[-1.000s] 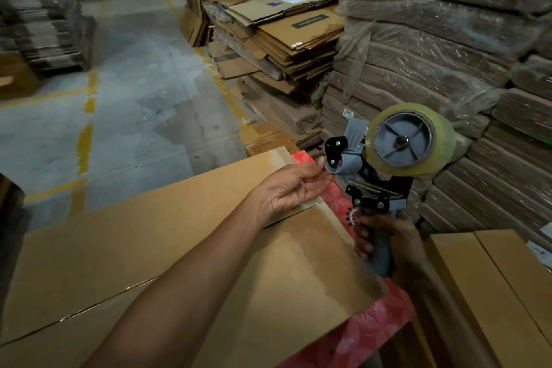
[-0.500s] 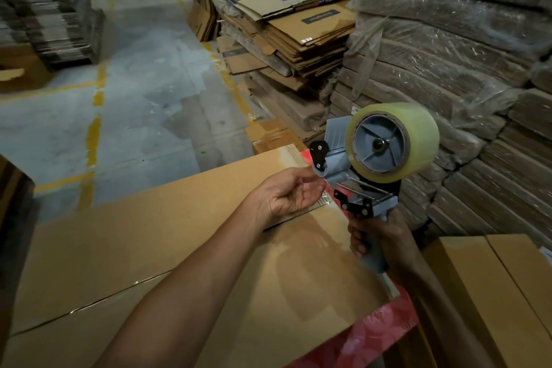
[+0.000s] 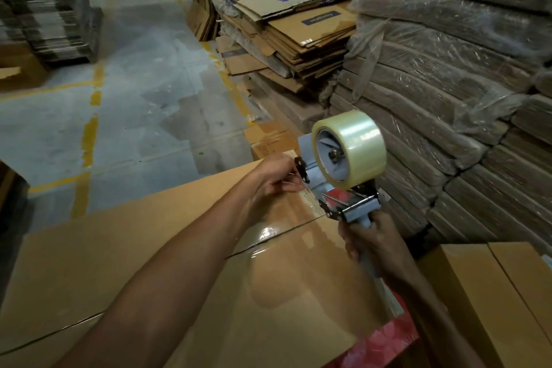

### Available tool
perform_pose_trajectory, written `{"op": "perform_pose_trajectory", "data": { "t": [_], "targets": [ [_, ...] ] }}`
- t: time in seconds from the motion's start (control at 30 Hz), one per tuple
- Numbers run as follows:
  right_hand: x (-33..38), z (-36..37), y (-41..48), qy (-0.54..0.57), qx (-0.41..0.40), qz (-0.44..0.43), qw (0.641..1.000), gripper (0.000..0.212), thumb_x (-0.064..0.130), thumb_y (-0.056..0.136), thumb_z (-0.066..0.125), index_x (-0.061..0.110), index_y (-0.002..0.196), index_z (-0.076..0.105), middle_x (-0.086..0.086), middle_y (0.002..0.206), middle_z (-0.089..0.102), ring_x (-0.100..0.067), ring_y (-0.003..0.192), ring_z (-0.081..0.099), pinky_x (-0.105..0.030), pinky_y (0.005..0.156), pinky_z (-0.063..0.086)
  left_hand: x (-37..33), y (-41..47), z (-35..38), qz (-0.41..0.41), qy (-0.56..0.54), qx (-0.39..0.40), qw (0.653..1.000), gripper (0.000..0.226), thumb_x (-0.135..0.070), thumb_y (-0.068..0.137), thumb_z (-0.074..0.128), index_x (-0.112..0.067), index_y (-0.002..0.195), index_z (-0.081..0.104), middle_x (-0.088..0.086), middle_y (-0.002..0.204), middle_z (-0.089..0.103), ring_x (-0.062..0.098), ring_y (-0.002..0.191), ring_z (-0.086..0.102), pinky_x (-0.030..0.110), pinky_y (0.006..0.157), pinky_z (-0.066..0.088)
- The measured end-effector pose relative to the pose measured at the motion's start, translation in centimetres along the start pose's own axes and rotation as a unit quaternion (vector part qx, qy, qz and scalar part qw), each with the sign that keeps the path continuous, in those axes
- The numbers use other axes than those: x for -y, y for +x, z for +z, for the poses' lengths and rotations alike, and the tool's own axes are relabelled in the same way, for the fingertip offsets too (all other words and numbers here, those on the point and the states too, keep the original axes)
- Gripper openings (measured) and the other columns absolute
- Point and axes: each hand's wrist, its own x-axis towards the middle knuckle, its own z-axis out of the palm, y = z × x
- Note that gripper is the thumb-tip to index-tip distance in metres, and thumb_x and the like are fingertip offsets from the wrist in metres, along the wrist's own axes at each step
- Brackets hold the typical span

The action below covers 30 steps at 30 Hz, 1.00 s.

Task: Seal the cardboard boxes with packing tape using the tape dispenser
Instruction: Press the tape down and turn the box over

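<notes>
- Foremost, a flat cardboard box (image 3: 149,248) lies across the red-covered worktop (image 3: 385,343), clear tape (image 3: 268,233) glossy over its centre seam.
- Tape dispenser (image 3: 337,179) stands tilted over the box's far right corner, clear roll (image 3: 358,143) on top.
- Right hand (image 3: 373,242) grips its handle, fingers wrapped tight.
- Left hand (image 3: 274,179) pinches the tape end (image 3: 301,188) at the dispenser's front.

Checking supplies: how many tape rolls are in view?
1: the tape roll sits on the dispenser that the right hand grips, at the box corner. Others may be hidden.
</notes>
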Motion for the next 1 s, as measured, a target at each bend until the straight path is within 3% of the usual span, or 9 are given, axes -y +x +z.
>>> {"op": "perform_pose_trajectory", "data": {
  "t": [0.13,0.23,0.33,0.47,0.57,0.7,0.8,0.9,1.0],
  "targets": [
    [-1.4,-0.9,-0.9,0.031,-0.010,0.028,0.999,0.042,0.033,0.073,0.074,-0.005,0.081,0.059,-0.010,0.059,0.054,-0.022,0.047,0.047,-0.033,0.052,0.038,-1.8,3.5,-4.9,0.032,0.008,-0.029,0.999,0.012,-0.001,0.096,0.059,0.000,0.087,0.067,0.005,0.062,0.056,0.013,0.049,0.051,0.022,0.048,0.044],
    [-2.8,-0.9,-1.0,0.040,-0.028,0.069,0.996,0.064,0.049,0.052,0.086,-0.001,0.082,0.060,-0.013,0.064,0.056,-0.027,0.054,0.049,-0.035,0.057,0.040,-3.7,5.5,-6.4,0.117,0.147,-0.038,0.982,0.013,-0.016,0.092,0.072,-0.003,0.089,0.074,0.006,0.072,0.068,0.014,0.063,0.061,0.028,0.065,0.053],
    [-2.9,0.4,0.4,0.037,-0.049,0.079,0.995,0.032,0.035,0.054,0.073,0.008,0.069,0.064,-0.016,0.061,0.055,-0.028,0.051,0.047,-0.036,0.053,0.038,-4.4,7.1,-4.6,0.172,0.253,-0.077,0.949,0.023,-0.022,0.094,0.071,-0.002,0.084,0.076,0.003,0.068,0.068,0.008,0.060,0.060,0.025,0.063,0.051],
    [-1.7,1.2,1.9,0.022,-0.053,0.083,0.995,0.014,0.018,0.070,0.065,0.008,0.062,0.060,-0.017,0.057,0.053,-0.027,0.048,0.046,-0.036,0.051,0.039,-1.9,9.7,-3.5,0.170,0.233,-0.124,0.949,0.031,-0.020,0.097,0.068,-0.014,0.066,0.065,0.000,0.068,0.063,0.004,0.057,0.056,0.016,0.053,0.042],
    [-1.5,1.3,2.6,0.006,-0.050,0.093,0.994,0.020,0.007,0.084,0.061,0.007,0.064,0.059,-0.015,0.057,0.053,-0.027,0.050,0.047,-0.036,0.051,0.041,-0.6,11.4,-3.4,0.174,0.223,-0.159,0.946,0.026,-0.026,0.094,0.071,-0.015,0.070,0.070,0.000,0.072,0.065,0.010,0.064,0.054,0.027,0.062,0.042],
    [-1.5,1.2,2.9,-0.014,-0.055,0.101,0.993,0.029,0.000,0.088,0.057,0.006,0.060,0.057,-0.016,0.053,0.052,-0.026,0.048,0.047,-0.035,0.051,0.043,-0.6,11.8,-3.7,0.164,0.248,-0.154,0.942,0.022,-0.026,0.092,0.073,-0.007,0.082,0.077,0.005,0.081,0.073,0.011,0.070,0.061,0.025,0.063,0.046],
    [-1.1,1.4,2.9,-0.006,-0.060,0.111,0.992,0.029,-0.003,0.088,0.055,0.003,0.059,0.056,-0.018,0.051,0.050,-0.024,0.044,0.046,-0.032,0.046,0.042,-0.6,12.1,-4.2,0.141,0.290,-0.119,0.939,0.021,-0.030,0.091,0.075,-0.011,0.087,0.080,0.004,0.092,0.076,0.011,0.082,0.066,0.030,0.074,0.051],
    [-1.1,1.5,3.0,-0.012,-0.072,0.114,0.991,0.029,-0.004,0.087,0.054,-0.003,0.057,0.055,-0.020,0.049,0.049,-0.025,0.043,0.044,-0.030,0.046,0.041,-1.1,12.3,-4.7,0.091,0.344,-0.079,0.931,0.028,-0.037,0.088,0.076,-0.011,0.096,0.081,0.005,0.100,0.078,0.020,0.094,0.071,0.040,0.086,0.058],
    [-0.9,1.9,3.1,-0.025,-0.091,0.132,0.987,0.032,-0.003,0.084,0.056,0.000,0.052,0.054,-0.018,0.047,0.049,-0.024,0.041,0.044,-0.030,0.047,0.039,-1.4,12.3,-4.6,0.106,0.358,-0.105,0.922,0.019,-0.031,0.085,0.080,-0.013,0.091,0.079,0.003,0.096,0.076,0.018,0.094,0.068,0.034,0.085,0.055]
  ]
}}
